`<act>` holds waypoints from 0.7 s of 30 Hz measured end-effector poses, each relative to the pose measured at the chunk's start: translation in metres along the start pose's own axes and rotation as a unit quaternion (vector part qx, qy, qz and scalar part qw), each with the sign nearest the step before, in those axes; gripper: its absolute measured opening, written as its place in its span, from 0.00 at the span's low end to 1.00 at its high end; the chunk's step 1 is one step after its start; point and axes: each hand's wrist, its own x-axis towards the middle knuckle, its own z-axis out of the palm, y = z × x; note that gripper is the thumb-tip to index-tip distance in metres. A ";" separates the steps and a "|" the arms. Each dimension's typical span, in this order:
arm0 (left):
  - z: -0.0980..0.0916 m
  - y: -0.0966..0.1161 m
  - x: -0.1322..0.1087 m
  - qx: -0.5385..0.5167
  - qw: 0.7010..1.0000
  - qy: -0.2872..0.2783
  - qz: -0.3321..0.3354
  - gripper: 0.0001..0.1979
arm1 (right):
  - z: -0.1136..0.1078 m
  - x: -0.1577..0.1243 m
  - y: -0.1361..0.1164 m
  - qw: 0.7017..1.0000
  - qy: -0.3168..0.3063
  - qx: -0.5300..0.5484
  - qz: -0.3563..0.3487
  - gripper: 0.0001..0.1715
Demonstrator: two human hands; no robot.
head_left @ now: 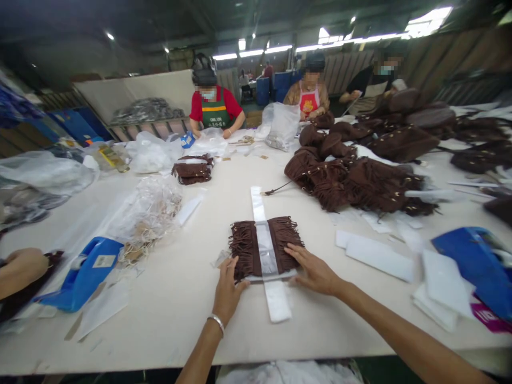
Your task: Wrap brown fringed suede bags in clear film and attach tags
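Note:
A brown fringed suede bag lies flat on the white table in front of me. A long white strip runs over its middle and sticks out at both ends. My left hand rests on the bag's near left corner, fingers bent over its edge. Fingers stretched flat, my right hand presses on the bag's near right corner.
A blue tape dispenser sits at the left beside a tangle of clear bags and tags. White foam sheets and a blue bag lie at the right. A heap of brown fringed bags fills the far right. Other people work across the table.

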 end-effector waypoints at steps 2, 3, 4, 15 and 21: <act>-0.004 -0.001 0.003 -0.002 1.000 -0.007 -0.001 0.26 | 0.001 -0.008 0.007 0.999 0.022 0.003 0.044 0.42; -0.006 -0.002 0.005 0.002 1.000 -0.008 0.002 0.24 | 0.003 -0.012 0.010 0.997 0.034 -0.002 0.072 0.37; -0.006 -0.003 0.007 0.007 1.000 -0.008 0.006 0.22 | 0.005 -0.016 0.013 0.994 0.047 -0.008 0.098 0.33; -0.016 0.023 0.000 0.229 0.967 0.017 0.107 0.31 | 0.010 -0.018 -0.001 0.978 0.130 -0.016 0.163 0.28; 0.017 0.076 0.015 0.370 0.902 -0.048 0.219 0.35 | 0.031 0.000 0.002 0.971 0.116 -0.167 0.127 0.16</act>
